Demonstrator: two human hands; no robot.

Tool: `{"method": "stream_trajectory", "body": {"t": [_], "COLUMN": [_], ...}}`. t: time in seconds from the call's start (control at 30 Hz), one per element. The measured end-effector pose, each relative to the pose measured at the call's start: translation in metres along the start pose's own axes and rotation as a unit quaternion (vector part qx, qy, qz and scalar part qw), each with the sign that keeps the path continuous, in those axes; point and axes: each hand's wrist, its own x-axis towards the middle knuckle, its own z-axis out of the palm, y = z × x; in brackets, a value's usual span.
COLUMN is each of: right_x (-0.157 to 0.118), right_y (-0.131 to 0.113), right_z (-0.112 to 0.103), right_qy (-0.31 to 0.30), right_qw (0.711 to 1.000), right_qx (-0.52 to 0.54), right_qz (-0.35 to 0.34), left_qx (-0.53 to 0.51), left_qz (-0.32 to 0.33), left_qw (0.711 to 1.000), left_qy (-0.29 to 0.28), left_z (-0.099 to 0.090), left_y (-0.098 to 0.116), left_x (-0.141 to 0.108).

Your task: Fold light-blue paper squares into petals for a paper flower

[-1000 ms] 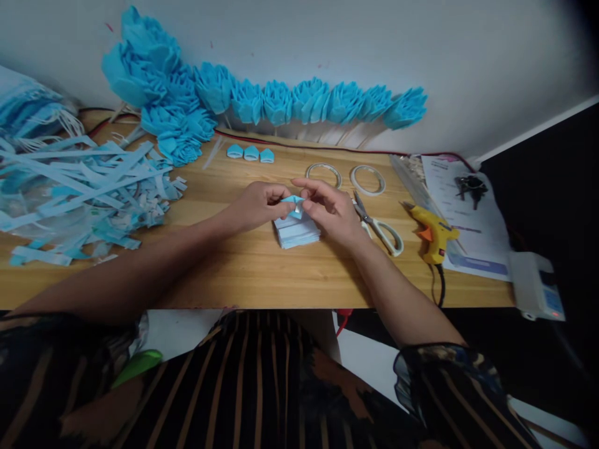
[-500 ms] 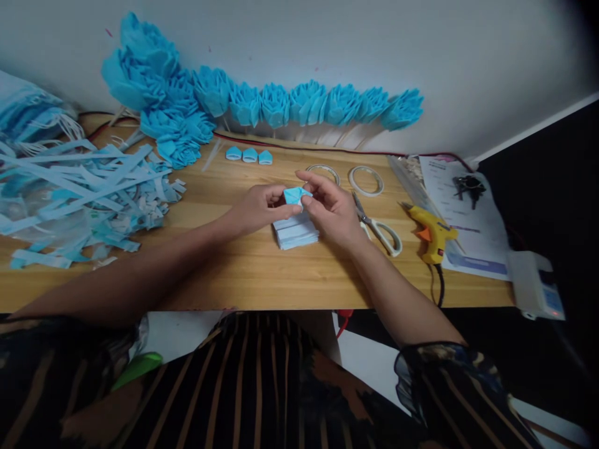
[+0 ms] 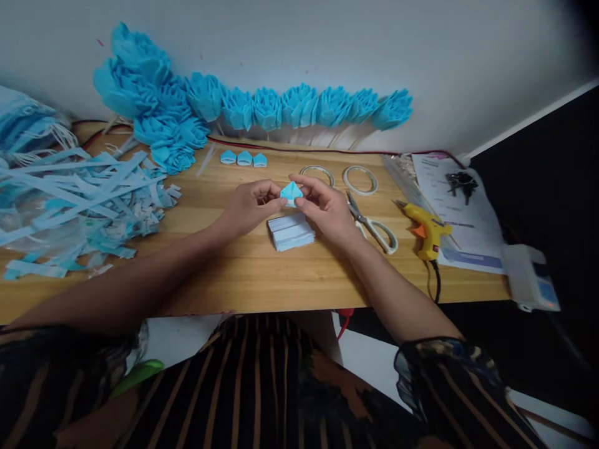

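Between my two hands is a small blue folded piece (image 3: 291, 192), its pointed top up and a pale band along its lower edge. My left hand (image 3: 253, 202) pinches its left side, and my right hand (image 3: 327, 209) grips its right side with thumb and fingers. Just below the hands lies a stack of pale cut pieces (image 3: 291, 232) on the wooden table (image 3: 224, 274). Three small folded blue pieces (image 3: 244, 158) sit in a row farther back, to the left.
Blue flowers (image 3: 299, 105) line the wall. Pale strips (image 3: 88, 199) are heaped left. Two tape rolls (image 3: 360, 180), scissors (image 3: 374, 227), a yellow glue gun (image 3: 428, 231), a printed sheet (image 3: 472, 218), keys (image 3: 462, 183) and a white box (image 3: 531, 277) are at right.
The blue piece has gone from a slanted, partly folded shape to a neat point facing up. Both hands have shifted on it, showing more of the stack. The view has moved slightly.
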Motion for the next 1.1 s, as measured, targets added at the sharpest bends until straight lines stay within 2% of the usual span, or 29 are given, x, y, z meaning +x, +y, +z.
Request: {"method": "stream_trajectory", "body": {"t": [0.2, 0.3, 0.43, 0.5, 0.57, 0.63, 0.73, 0.87, 1.1], "right_x": [-0.002, 0.002, 0.013, 0.016, 0.014, 0.007, -0.008, -0.020, -0.014], "right_y": [-0.004, -0.004, 0.006, 0.013, 0.019, 0.019, 0.014, 0.005, 0.000], "right_z": [0.006, -0.003, -0.044, -0.068, -0.087, -0.097, -0.099, -0.090, -0.070], "right_qy": [-0.002, 0.000, 0.111, 0.175, 0.204, 0.184, 0.142, 0.091, 0.032], "right_qw": [1.000, 0.999, 0.989, 0.976, 0.964, 0.954, 0.925, 0.883, 0.815], "right_qx": [-0.020, -0.039, -0.099, -0.128, -0.168, -0.229, -0.337, -0.443, -0.557], "right_qz": [-0.006, -0.019, -0.027, -0.006, 0.026, 0.060, 0.100, 0.127, 0.156], "left_qx": [0.001, -0.004, 0.003, 0.011, 0.014, 0.011, 0.002, -0.022, -0.047], "left_qz": [0.016, 0.024, 0.005, -0.003, -0.004, 0.000, 0.004, -0.007, -0.014], "left_qw": [1.000, 1.000, 1.000, 1.000, 1.000, 1.000, 0.999, 0.999, 0.998], "left_qy": [-0.003, 0.010, 0.019, 0.021, 0.023, 0.029, 0.036, 0.028, 0.032], "left_z": [0.003, 0.003, 0.001, 0.001, 0.002, 0.003, 0.004, 0.004, 0.007], "left_y": [-0.005, -0.008, -0.008, -0.009, -0.010, -0.011, -0.011, -0.008, -0.007], "left_x": [-0.001, -0.001, 0.000, 0.000, 0.000, 0.000, 0.000, 0.000, -0.002]}}
